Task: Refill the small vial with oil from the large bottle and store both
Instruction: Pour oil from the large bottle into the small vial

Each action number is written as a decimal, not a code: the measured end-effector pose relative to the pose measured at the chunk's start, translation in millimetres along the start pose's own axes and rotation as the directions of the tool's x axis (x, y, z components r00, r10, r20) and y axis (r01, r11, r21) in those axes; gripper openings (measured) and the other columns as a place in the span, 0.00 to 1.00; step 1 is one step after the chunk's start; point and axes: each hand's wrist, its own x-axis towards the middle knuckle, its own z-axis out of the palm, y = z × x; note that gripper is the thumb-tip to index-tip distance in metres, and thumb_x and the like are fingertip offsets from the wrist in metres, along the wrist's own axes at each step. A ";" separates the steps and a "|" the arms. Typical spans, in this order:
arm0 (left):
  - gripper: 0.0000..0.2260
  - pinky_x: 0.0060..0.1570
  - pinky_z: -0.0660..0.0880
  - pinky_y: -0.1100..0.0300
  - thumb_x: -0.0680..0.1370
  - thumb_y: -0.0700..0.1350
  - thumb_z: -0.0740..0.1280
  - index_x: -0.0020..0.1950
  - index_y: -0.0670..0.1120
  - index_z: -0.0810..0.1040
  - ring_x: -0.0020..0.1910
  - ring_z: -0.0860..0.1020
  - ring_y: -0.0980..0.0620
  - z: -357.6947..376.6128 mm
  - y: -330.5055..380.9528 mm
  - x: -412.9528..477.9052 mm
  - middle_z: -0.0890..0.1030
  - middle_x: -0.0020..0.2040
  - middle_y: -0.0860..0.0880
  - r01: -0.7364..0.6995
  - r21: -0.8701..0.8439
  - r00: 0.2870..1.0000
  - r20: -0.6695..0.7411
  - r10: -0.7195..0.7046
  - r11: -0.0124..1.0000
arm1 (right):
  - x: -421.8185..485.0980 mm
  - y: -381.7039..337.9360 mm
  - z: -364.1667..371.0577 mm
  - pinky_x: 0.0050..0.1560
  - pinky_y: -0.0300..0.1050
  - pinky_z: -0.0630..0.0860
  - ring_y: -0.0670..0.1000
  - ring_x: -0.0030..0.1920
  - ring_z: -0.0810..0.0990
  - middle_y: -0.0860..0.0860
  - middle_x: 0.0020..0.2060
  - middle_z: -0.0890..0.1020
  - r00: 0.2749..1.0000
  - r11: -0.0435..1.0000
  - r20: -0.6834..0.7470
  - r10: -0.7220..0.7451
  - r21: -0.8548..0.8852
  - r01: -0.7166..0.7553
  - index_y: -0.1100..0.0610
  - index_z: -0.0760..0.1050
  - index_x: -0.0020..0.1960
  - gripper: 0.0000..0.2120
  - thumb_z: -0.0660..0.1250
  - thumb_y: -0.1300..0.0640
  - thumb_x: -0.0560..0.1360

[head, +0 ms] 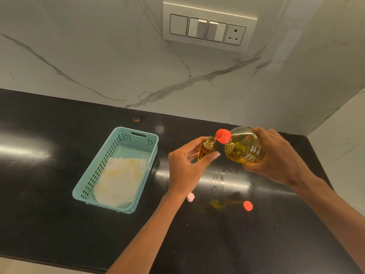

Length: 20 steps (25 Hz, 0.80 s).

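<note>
At nine o'clock from the hands, a teal basket (pixel 98 165) stands on the black bench (pixel 59 214) with a stained paper towel (pixel 120 180) lying in it.

The left hand (pixel 183 169) holds the small vial (pixel 207 149) above the bench, thumb on the near side and fingers (pixel 197 143) curled round the far side of its lower body. The vial is open. Its long axis is tilted, with the mouth towards one o'clock, and it looks mostly full of oil. It should be light but slick if oil has run down it, so a hold low on the body, clear of the threads, suits it.

A pale pink cap (pixel 190 197) lies on the bench at six o'clock from that hand.

The large bottle (pixel 245 145) lies nearly level in the air, its red spout (pixel 223 136) pointing to about ten o'clock, just beside the vial's mouth. I cannot tell whether oil is flowing. Partly full, it will be heavier, with oil that shifts, and the thin ribbed wall would probably give under a squeeze.

The right hand (pixel 276 159) wraps the bottle's base end, fingers curled under it.

At six o'clock lie a small oil smear (pixel 217 203) and a red cap (pixel 247 206).
</note>
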 end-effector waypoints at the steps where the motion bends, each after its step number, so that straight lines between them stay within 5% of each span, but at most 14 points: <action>1: 0.15 0.54 0.83 0.55 0.73 0.47 0.77 0.58 0.53 0.83 0.52 0.85 0.56 -4.4 1.1 -1.5 0.87 0.50 0.56 0.003 -0.003 1.000 -0.015 -0.003 1.000 | -1.3 -3.4 5.4 0.48 0.43 0.73 0.49 0.51 0.72 0.57 0.55 0.79 1.000 0.999 -0.001 0.032 0.036 -0.032 0.58 0.68 0.69 0.46 0.84 0.48 0.58; 6: 0.15 0.50 0.80 0.68 0.71 0.48 0.78 0.55 0.61 0.80 0.52 0.84 0.62 -33.6 -9.8 -17.2 0.85 0.49 0.64 0.077 0.055 0.989 -0.128 -0.069 0.996 | -16.2 -24.2 29.6 0.46 0.32 0.71 0.49 0.49 0.77 0.48 0.53 0.78 0.951 0.926 -0.158 0.267 0.316 -0.208 0.56 0.69 0.67 0.40 0.83 0.52 0.61; 12: 0.15 0.53 0.80 0.67 0.72 0.44 0.79 0.56 0.56 0.83 0.55 0.84 0.59 -64.6 -68.8 -50.6 0.86 0.53 0.57 0.295 0.081 0.948 -0.148 -0.281 0.952 | -53.4 -55.7 73.4 0.51 0.32 0.73 0.44 0.52 0.79 0.48 0.57 0.79 0.731 0.650 -0.245 0.637 0.680 -0.339 0.43 0.63 0.69 0.37 0.79 0.52 0.67; 15: 0.16 0.58 0.80 0.63 0.73 0.42 0.78 0.59 0.48 0.84 0.56 0.84 0.57 -70.1 -90.3 -59.9 0.86 0.54 0.53 0.358 0.094 0.929 -0.137 -0.344 0.929 | -64.2 -65.5 90.5 0.55 0.37 0.77 0.44 0.52 0.80 0.49 0.57 0.80 0.641 0.588 -0.260 0.722 0.719 -0.371 0.47 0.66 0.69 0.36 0.79 0.50 0.66; 20: 0.16 0.60 0.78 0.65 0.72 0.39 0.78 0.59 0.47 0.83 0.56 0.83 0.58 -73.0 -105.4 -62.4 0.86 0.54 0.53 0.386 0.111 0.922 -0.096 -0.376 0.916 | -69.9 -72.1 106.4 0.54 0.33 0.77 0.45 0.53 0.81 0.50 0.55 0.81 0.597 0.569 -0.286 0.750 0.740 -0.360 0.54 0.69 0.68 0.39 0.77 0.40 0.62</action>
